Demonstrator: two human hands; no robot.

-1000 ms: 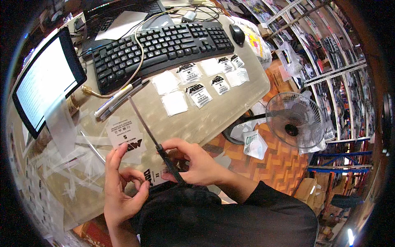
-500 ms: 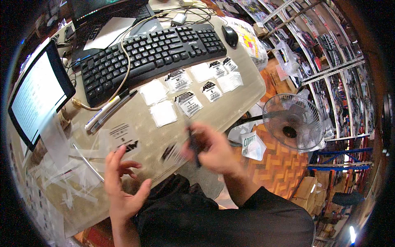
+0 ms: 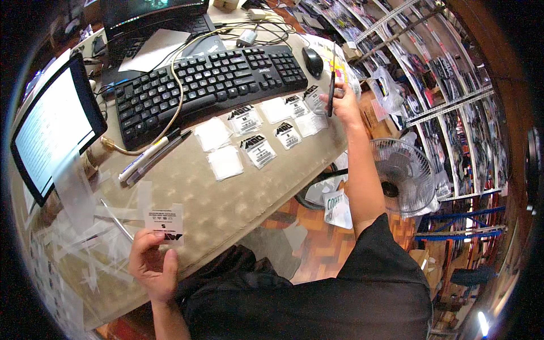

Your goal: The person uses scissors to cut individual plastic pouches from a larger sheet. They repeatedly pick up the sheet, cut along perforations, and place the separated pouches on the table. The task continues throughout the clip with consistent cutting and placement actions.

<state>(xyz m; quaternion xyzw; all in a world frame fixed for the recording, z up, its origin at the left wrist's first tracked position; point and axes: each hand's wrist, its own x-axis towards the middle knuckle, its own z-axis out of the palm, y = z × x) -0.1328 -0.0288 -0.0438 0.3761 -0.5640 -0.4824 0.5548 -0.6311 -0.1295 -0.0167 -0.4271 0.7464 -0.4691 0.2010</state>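
Note:
My left hand [image 3: 153, 266] rests at the near left of the table, thumb and fingers apart. Its fingertips touch the lower edge of a white printed label [image 3: 165, 216] with a black logo. At the far right corner my right hand [image 3: 341, 105] is closed around a slim, dark, stick-like tool [image 3: 332, 73], held upright; its kind is unclear. Right beside that hand lies a printed label [image 3: 313, 97]. More labels are laid out before the keyboard: printed ones [image 3: 258, 150] and blank white piles [image 3: 225, 162].
A black keyboard [image 3: 212, 85] and mouse [image 3: 312, 61] sit at the back. Pens [image 3: 150, 156] lie left of the labels. A tilted screen [image 3: 54, 130] and translucent strips [image 3: 85, 243] occupy the left. Beyond the right edge stand a fan [image 3: 399, 175] and loaded shelves [image 3: 447, 73].
My right hand has swung from the near edge to the far right corner with the dark tool. A blurred label beside it is gone from there. My left hand has shifted slightly left and nearer.

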